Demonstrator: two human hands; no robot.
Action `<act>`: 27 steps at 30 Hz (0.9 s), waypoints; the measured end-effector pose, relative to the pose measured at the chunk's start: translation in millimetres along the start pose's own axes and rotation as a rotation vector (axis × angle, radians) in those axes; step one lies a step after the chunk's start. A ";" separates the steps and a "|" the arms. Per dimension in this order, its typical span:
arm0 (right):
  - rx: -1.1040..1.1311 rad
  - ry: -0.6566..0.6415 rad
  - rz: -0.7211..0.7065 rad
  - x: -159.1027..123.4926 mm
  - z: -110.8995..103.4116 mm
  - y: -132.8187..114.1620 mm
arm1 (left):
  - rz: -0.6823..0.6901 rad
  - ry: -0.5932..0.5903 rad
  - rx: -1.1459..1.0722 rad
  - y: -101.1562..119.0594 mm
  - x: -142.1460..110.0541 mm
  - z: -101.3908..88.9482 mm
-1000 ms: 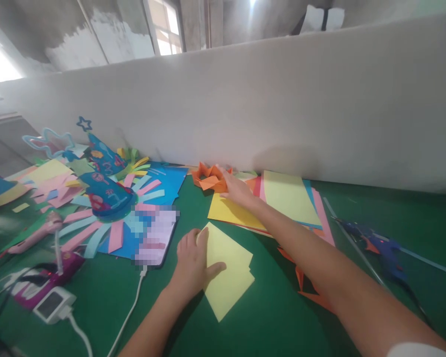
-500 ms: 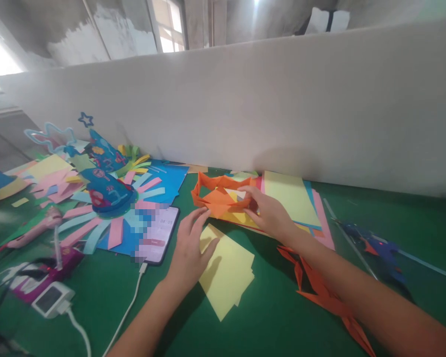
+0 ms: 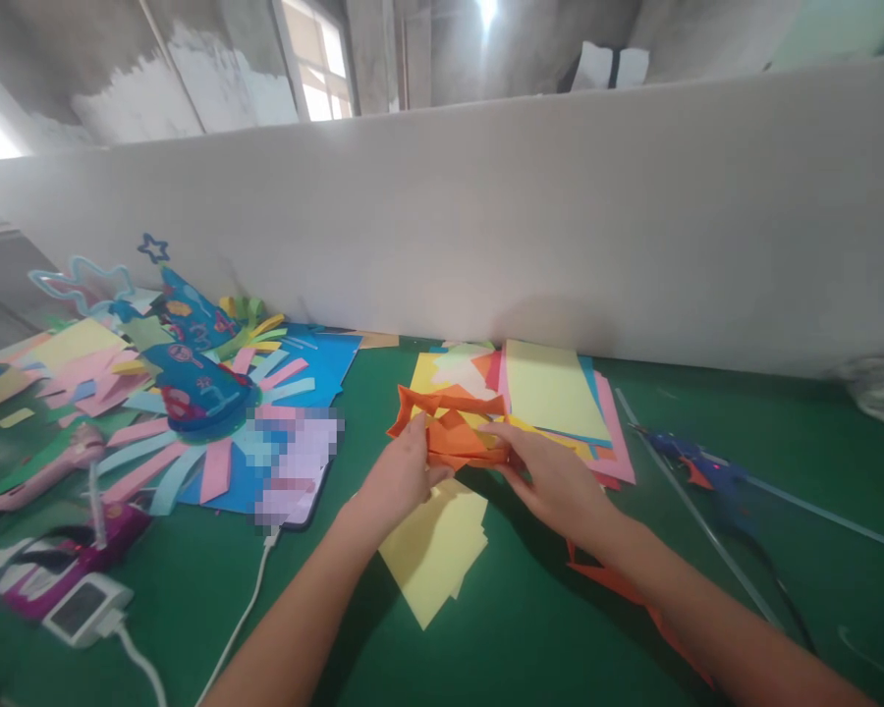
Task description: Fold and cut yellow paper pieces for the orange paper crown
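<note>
An orange folded paper ring (image 3: 463, 460), shaped like a crown with pointed folds, is held up between both hands over the green table (image 3: 530, 628). My left hand (image 3: 402, 473) grips its near left side, the thumb below the lower edge. At the right end, my right hand (image 3: 552, 476) pinches the band between thumb and fingers. Beneath my left hand lie several pale yellow paper squares (image 3: 434, 555). Another orange folded paper strip (image 3: 634, 589) rests partly hidden under my right forearm.
Coloured paper sheets (image 3: 556, 393) are stacked behind the hands. Party hats (image 3: 198, 378) with paper fringes stand left, near a charging phone (image 3: 299, 476) and a purple power strip (image 3: 122, 535). A blue glue gun (image 3: 696, 462) lies right; a pink glue gun (image 3: 51, 471) lies far left.
The orange paper ring has come lower and nearer, and it looks flatter. My left hand has moved up and right, closing on the ring. The camera view has shifted slightly.
</note>
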State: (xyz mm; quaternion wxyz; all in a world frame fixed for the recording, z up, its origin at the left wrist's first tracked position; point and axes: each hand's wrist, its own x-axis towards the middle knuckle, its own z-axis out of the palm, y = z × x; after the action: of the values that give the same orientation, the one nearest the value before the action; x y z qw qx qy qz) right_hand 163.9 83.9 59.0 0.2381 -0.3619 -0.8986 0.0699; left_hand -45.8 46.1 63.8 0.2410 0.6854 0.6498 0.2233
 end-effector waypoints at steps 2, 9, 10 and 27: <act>0.015 -0.014 0.020 -1.5 0.8 -0.5 | -0.004 -0.032 -0.002 -0.4 2.4 2.0; 0.043 -0.024 0.143 -2.6 6.3 4.1 | 0.068 0.097 0.064 -3.8 2.8 5.3; 0.021 -0.022 0.137 -1.6 6.2 4.1 | 0.084 0.097 0.059 -4.4 2.2 6.1; -0.256 -0.016 -0.066 11.1 21.0 -24.1 | 0.295 0.197 0.258 -11.3 -14.9 20.5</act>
State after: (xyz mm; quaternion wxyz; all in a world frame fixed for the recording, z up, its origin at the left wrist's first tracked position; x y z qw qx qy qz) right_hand 132.0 74.9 52.0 0.1849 -0.3589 -0.9135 -0.0505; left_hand -42.8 30.8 40.9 0.0514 0.7732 0.5860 0.2371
